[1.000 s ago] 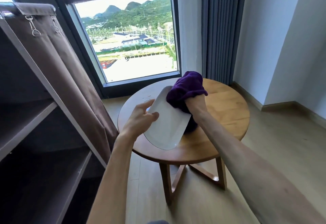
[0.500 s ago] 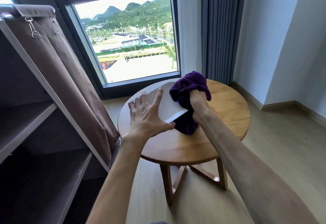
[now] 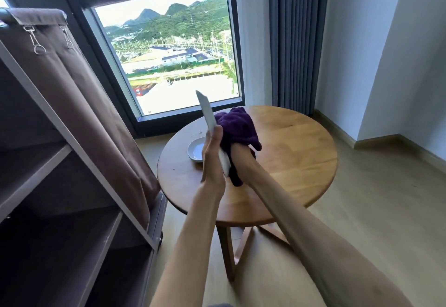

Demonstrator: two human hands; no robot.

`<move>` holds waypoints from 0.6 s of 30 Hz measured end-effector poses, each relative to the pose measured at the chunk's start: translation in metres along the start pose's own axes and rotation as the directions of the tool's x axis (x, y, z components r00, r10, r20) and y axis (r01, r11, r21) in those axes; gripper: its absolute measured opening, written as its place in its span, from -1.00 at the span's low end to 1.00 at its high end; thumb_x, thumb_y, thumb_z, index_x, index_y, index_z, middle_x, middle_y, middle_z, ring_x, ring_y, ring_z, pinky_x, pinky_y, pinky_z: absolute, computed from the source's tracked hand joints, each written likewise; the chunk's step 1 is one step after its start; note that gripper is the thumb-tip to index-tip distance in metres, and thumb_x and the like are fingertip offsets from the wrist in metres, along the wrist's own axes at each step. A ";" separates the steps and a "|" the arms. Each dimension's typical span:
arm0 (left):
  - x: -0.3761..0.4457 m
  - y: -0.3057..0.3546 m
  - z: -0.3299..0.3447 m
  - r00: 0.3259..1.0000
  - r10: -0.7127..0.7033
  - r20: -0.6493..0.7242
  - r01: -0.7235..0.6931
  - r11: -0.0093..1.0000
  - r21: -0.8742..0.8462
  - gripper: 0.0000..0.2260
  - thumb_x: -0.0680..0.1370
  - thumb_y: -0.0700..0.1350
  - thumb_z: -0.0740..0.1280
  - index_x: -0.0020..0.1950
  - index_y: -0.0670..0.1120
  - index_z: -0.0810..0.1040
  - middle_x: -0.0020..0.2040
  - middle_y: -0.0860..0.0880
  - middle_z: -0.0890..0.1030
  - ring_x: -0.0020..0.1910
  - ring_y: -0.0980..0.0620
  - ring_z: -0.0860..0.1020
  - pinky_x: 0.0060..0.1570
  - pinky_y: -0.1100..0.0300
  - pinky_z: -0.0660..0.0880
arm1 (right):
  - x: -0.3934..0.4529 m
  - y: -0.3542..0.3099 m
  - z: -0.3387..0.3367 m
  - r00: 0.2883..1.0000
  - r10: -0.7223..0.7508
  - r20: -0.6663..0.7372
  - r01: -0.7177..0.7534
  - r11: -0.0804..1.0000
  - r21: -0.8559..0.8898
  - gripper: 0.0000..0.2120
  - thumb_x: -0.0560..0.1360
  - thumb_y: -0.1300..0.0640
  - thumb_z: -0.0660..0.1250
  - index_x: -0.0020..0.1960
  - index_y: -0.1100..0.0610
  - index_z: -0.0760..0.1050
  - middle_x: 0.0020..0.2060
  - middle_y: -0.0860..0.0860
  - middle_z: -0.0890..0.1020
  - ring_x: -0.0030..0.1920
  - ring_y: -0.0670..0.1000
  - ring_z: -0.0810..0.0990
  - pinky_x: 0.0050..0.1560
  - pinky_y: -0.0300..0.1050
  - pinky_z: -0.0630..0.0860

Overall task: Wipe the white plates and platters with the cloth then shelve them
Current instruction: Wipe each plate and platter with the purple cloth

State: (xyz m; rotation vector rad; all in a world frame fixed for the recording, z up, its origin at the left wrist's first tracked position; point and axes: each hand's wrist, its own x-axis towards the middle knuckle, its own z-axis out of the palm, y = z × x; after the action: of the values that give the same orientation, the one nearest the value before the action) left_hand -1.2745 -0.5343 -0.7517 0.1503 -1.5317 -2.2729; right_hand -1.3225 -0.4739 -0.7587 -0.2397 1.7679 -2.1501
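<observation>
No brand, label or writing can be read anywhere in the view.

Compared with 0.5 s ago, the white platter is now turned edge-on to the camera and tilted nearly upright, its top edge raised in front of the window; earlier its broad face was shown lying flatter behind the spread left fingers. A small white plate, hidden before by the left hand, is now seen resting on the round wooden table, just left of the hands.

The platter is held above the table between the 2 hands. The left hand is laid against the platter's left face with fingers straight and together, pointing up, so it is pressing rather than curling round. The right hand is mostly covered by the purple cloth, which is bunched against the platter's right face; the cloth appears to be gripped in it, though the fingers themselves are hidden. The hands are thus close together, parted only by the platter and cloth.

At the left an open fabric-covered shelf unit is seen, with its brown cover hanging down its right side. A grey curtain hangs right of the window.
</observation>
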 end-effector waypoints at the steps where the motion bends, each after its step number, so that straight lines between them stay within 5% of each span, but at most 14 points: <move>1: 0.000 0.001 0.002 0.999 -0.012 -0.039 0.010 0.998 -0.070 -0.50 0.54 0.21 0.31 0.36 -0.08 0.54 0.01 -0.07 0.73 0.03 -0.05 0.70 -0.02 0.00 0.67 | -0.007 0.001 0.005 0.999 -0.017 0.048 0.018 1.000 -0.010 -0.72 0.68 0.15 0.15 -0.15 -0.12 0.42 -0.18 -0.21 0.51 -0.21 -0.28 0.47 -0.27 -0.46 0.43; 4: 0.003 0.002 -0.005 0.996 -0.012 -0.093 -0.008 0.977 -0.213 -0.64 0.63 0.20 0.24 0.21 -0.05 0.55 -0.17 -0.03 0.73 -0.16 -0.02 0.71 -0.27 0.14 0.63 | -0.019 0.006 0.010 0.998 -0.042 0.056 0.038 0.997 0.059 -0.81 0.58 0.10 0.28 -0.19 -0.09 0.52 -0.30 -0.17 0.62 -0.24 -0.23 0.57 -0.25 -0.46 0.45; 7: 0.006 0.007 -0.010 0.990 -0.094 -0.109 0.042 0.913 -0.406 -0.59 0.59 0.24 0.27 0.22 -0.07 0.52 -0.15 -0.07 0.67 -0.07 -0.03 0.64 -0.10 0.08 0.62 | -0.017 0.008 0.010 0.995 0.080 0.055 -0.079 0.997 -0.008 -0.66 0.53 0.29 0.17 -0.29 -0.08 0.23 -0.48 -0.12 0.39 -0.36 -0.17 0.30 -0.34 -0.50 0.30; 9: 0.009 0.007 -0.012 0.992 -0.093 -0.085 0.047 0.896 -0.442 -0.54 0.54 0.26 0.27 0.24 -0.07 0.52 -0.11 -0.07 0.66 -0.04 -0.01 0.66 -0.04 0.10 0.62 | -0.022 0.004 0.009 0.997 0.035 0.071 -0.030 0.996 -0.078 -0.67 0.65 0.19 0.19 -0.20 -0.14 0.27 -0.31 -0.27 0.40 -0.26 -0.25 0.29 -0.28 -0.52 0.31; 12: 0.004 0.003 -0.011 0.989 -0.019 -0.144 -0.033 0.937 -0.347 -0.59 0.66 0.23 0.12 0.18 -0.04 0.57 -0.09 0.00 0.73 -0.06 0.05 0.70 -0.10 0.21 0.62 | -0.021 -0.010 0.010 0.986 -0.042 0.163 0.062 0.991 -0.117 -0.91 0.69 0.11 0.21 0.11 -0.09 0.41 0.01 -0.14 0.47 0.13 -0.12 0.40 -0.02 -0.43 0.33; 16: -0.003 0.003 -0.003 0.983 0.007 -0.185 -0.023 0.996 -0.087 -0.52 0.61 0.33 0.16 0.28 0.03 0.58 0.18 -0.03 0.70 0.27 -0.03 0.62 0.19 0.14 0.55 | -0.017 -0.018 0.012 0.996 0.045 0.082 -0.055 0.992 0.115 -0.68 0.73 0.20 0.05 0.44 0.22 0.35 0.25 0.04 0.44 0.35 0.07 0.42 -0.02 -0.41 0.31; 18: -0.001 0.004 -0.005 0.965 0.009 -0.263 0.048 0.977 0.209 -0.42 0.47 0.38 0.32 0.35 0.05 0.56 0.24 -0.02 0.64 0.34 -0.09 0.55 0.22 0.06 0.52 | -0.019 -0.012 0.013 0.997 0.066 0.037 -0.073 0.970 0.231 -0.62 0.73 0.13 0.04 0.48 0.24 0.35 0.39 0.17 0.48 0.39 0.16 0.46 0.16 -0.28 0.40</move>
State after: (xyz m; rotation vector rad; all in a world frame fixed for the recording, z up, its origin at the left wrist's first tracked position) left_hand -1.2706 -0.5396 -0.7508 0.5078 -1.6300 -2.0015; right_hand -1.3026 -0.4774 -0.7422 -0.1464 1.4688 -2.2649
